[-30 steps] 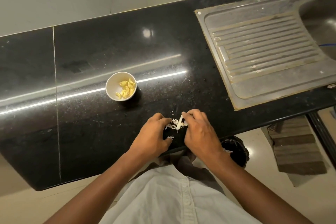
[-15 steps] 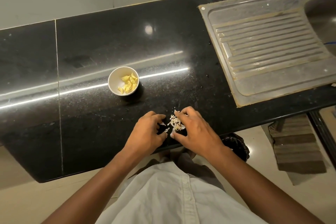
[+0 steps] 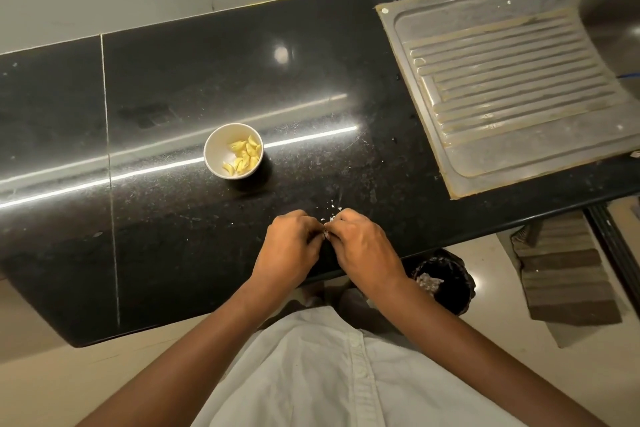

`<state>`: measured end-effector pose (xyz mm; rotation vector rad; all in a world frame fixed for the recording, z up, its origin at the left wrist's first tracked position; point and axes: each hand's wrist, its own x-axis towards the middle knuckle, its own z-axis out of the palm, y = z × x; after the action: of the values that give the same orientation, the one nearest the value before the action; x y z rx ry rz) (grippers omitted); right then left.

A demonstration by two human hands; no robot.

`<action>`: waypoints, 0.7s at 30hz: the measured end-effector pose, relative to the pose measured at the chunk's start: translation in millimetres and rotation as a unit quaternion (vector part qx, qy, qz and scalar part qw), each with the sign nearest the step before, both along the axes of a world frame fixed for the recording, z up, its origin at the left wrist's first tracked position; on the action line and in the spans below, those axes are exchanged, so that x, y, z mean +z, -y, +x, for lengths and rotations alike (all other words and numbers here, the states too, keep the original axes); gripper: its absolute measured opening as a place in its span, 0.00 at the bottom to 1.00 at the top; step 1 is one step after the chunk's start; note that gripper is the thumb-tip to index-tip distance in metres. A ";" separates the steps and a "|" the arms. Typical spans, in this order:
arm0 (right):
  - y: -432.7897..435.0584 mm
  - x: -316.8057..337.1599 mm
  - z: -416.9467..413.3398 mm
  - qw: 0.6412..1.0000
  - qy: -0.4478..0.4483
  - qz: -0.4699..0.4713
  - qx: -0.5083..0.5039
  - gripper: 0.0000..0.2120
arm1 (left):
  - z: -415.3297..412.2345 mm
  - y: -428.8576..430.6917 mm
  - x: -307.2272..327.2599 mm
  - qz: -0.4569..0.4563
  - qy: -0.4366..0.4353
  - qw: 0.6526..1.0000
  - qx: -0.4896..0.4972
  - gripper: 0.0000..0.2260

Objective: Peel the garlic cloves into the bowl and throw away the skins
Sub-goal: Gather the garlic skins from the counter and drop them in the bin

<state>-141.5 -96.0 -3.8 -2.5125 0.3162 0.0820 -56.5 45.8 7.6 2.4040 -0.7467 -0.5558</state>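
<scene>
Head view: left hand (image 3: 289,246) and right hand (image 3: 363,250) meet at the fingertips, fingers curled, pinching gathered skins (image 3: 325,235) between them. Flecks (image 3: 331,214) lie just beyond the knuckles. Bowl (image 3: 212,152) of peeled cloves (image 3: 244,157) stands ahead-left of the hands. Step in hand, apparently: disposal. Next move calls for carrying the skins, firmly pinched, to the bin (image 3: 464,284) below the right wrist.
</scene>
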 end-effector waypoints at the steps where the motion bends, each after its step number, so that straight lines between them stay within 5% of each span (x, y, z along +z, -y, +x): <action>1: -0.5 -0.9 0.2 1.000 0.004 -0.003 -0.003 0.08 | 0.6 1.2 0.2 -0.002 0.004 1.000 0.000 0.07; 10: 22.0 5.7 15.1 0.994 0.002 0.082 -0.073 0.06 | 23.8 17.0 5.0 -0.024 -0.004 0.999 -0.035 0.07; 21: 81.6 30.1 -5.3 0.928 0.053 0.250 -0.271 0.05 | 48.1 84.2 38.9 -0.094 -0.079 0.985 -0.123 0.04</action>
<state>-146.8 -177.6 26.3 -1.8463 0.8195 -0.1740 -8.4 -38.4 46.4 2.0805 -0.9870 -0.7314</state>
